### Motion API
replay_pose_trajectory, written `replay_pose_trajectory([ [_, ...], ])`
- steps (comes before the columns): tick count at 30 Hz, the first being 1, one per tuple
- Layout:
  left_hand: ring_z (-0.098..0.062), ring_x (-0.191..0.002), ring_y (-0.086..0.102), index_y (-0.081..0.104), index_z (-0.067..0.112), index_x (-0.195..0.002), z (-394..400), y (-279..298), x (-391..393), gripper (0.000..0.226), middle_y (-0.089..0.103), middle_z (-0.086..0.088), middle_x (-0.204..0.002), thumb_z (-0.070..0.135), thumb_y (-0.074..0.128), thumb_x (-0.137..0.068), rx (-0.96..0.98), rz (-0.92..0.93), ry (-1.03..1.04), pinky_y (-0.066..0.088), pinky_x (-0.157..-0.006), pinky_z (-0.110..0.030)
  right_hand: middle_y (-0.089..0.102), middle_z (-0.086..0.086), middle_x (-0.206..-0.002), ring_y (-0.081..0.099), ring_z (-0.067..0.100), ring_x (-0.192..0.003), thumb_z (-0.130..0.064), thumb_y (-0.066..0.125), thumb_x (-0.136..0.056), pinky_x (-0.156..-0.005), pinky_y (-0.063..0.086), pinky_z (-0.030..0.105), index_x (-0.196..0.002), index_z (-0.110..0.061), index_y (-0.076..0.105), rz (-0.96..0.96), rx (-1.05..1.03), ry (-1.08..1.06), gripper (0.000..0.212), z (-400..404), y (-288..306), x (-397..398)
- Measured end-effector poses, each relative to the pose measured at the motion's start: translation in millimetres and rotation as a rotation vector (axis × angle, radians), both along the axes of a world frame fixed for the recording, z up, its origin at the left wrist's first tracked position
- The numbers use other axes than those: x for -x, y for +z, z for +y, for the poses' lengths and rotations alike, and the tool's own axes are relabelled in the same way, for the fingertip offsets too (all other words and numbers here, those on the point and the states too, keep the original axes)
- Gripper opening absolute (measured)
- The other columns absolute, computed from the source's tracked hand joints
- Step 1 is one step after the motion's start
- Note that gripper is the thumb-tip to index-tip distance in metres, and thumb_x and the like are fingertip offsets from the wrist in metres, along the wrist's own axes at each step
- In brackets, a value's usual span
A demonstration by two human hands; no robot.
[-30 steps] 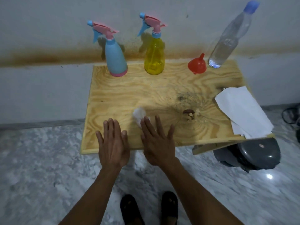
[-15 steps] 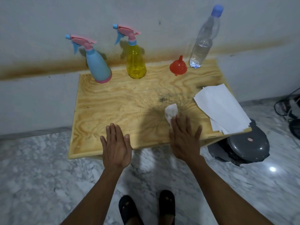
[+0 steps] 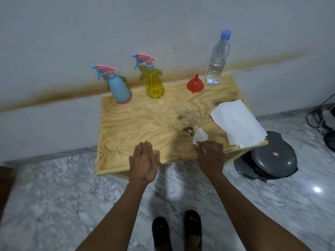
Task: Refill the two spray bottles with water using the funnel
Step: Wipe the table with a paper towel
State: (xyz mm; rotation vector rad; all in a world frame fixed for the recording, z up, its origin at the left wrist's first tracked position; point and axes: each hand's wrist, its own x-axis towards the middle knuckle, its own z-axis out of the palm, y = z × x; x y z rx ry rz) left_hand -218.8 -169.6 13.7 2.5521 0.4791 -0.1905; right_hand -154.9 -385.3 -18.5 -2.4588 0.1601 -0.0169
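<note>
Head view: right hand (image 3: 210,156) pressing a crumpled tissue (image 3: 199,135) onto the wooden surface (image 3: 130,124), grip clamped on it; left hand (image 3: 143,162) resting flat, fingers apart. Blue spray bottle (image 3: 118,87), yellow spray bottle (image 3: 154,84), red funnel (image 3: 195,84) and water bottle (image 3: 217,60) standing along the far edge.

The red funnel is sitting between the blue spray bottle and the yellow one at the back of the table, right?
Not quite. In the head view the red funnel stands at the back of the table, but between the yellow spray bottle and the clear water bottle, not between the blue spray bottle and the yellow one.
</note>
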Motion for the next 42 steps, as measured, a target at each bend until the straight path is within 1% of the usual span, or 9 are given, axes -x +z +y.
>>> replay_pose_trajectory([
  [3,-0.027,-0.152,0.021,0.026,0.014,-0.157,1,23,9,0.075,0.028,-0.010,-0.163,0.061,0.018,-0.099,0.070,-0.002,-0.003,0.024,-0.120,-0.054,0.072,0.006,-0.107,0.058,0.031,-0.107,-0.033,0.072,-0.090,-0.081,0.039,0.034,-0.103,-0.017,0.079,-0.032,-0.133,-0.073,0.022,8,26,17],
  [7,-0.026,-0.149,0.028,0.031,0.013,-0.155,-2,59,14,0.068,0.034,-0.010,-0.160,0.057,0.025,-0.103,0.106,-0.057,-0.051,0.028,-0.119,-0.050,0.074,0.009,-0.096,0.067,0.028,-0.092,-0.029,0.074,-0.088,-0.084,0.049,0.039,-0.096,-0.011,0.079,-0.107,-0.285,-0.198,0.020,12,72,45],
  [14,-0.031,-0.144,0.038,0.041,0.008,-0.150,-35,100,22,0.069,0.042,-0.015,-0.155,0.053,0.036,-0.098,0.236,-0.101,-0.221,0.032,-0.116,-0.045,0.072,-0.002,-0.096,0.063,0.014,-0.094,-0.027,0.072,-0.091,-0.081,0.043,0.025,-0.099,-0.011,0.078,-0.224,-0.437,-0.463,0.019,-27,142,107],
  [19,-0.034,-0.136,0.047,0.052,0.001,-0.140,-91,106,30,0.047,0.052,-0.019,-0.145,0.026,0.057,-0.101,0.294,-0.137,-0.368,0.034,-0.111,-0.040,0.071,-0.003,-0.102,0.061,0.008,-0.098,-0.033,0.071,-0.092,-0.087,0.050,0.029,-0.100,-0.016,0.078,-0.262,-0.485,-0.695,0.020,-87,158,153],
  [24,-0.037,-0.116,0.058,0.061,-0.001,-0.126,-152,109,40,0.032,0.063,-0.022,-0.125,0.015,0.058,-0.099,0.360,-0.143,-0.498,0.040,-0.096,-0.037,0.068,-0.002,-0.107,0.062,0.013,-0.103,-0.035,0.073,-0.090,-0.076,0.043,0.012,-0.100,-0.015,0.076,-0.274,-0.593,-0.955,0.022,-146,157,198],
  [29,-0.028,-0.103,0.060,0.063,0.013,-0.115,-207,102,31,0.030,0.065,-0.008,-0.112,0.033,0.050,-0.097,0.346,-0.031,-0.590,0.037,-0.083,-0.030,0.073,0.000,-0.104,0.064,0.016,-0.105,-0.034,0.074,-0.089,-0.083,0.046,0.024,-0.098,-0.016,0.076,-0.261,-0.650,-1.135,0.020,-195,143,222],
  [33,-0.030,-0.110,0.061,0.061,0.013,-0.120,-251,76,10,0.062,0.066,-0.011,-0.119,0.059,0.033,-0.091,0.238,-0.015,-0.673,0.049,-0.094,-0.042,0.074,0.000,-0.095,0.066,0.017,-0.098,-0.034,0.073,-0.090,-0.080,0.046,0.025,-0.096,-0.016,0.077,-0.230,-0.663,-1.195,0.019,-232,127,221],
  [36,-0.032,-0.110,0.062,0.059,0.016,-0.121,-294,71,0,0.049,0.067,-0.012,-0.117,0.054,0.039,-0.096,0.229,-0.003,-0.676,0.051,-0.095,-0.047,0.073,-0.004,-0.090,0.068,0.017,-0.092,-0.035,0.071,-0.091,-0.083,0.054,0.034,-0.097,-0.016,0.077,-0.195,-0.631,-1.186,0.021,-271,113,211],
  [42,-0.035,-0.087,0.067,0.059,0.014,-0.132,-366,68,-6,0.068,0.069,-0.013,-0.092,0.065,0.038,-0.092,0.261,0.014,-0.599,0.046,-0.079,-0.035,0.073,-0.005,-0.088,0.068,0.012,-0.087,-0.036,0.070,-0.091,-0.084,0.056,0.035,-0.091,-0.023,0.075,-0.123,-0.649,-1.146,0.014,-339,99,182],
])
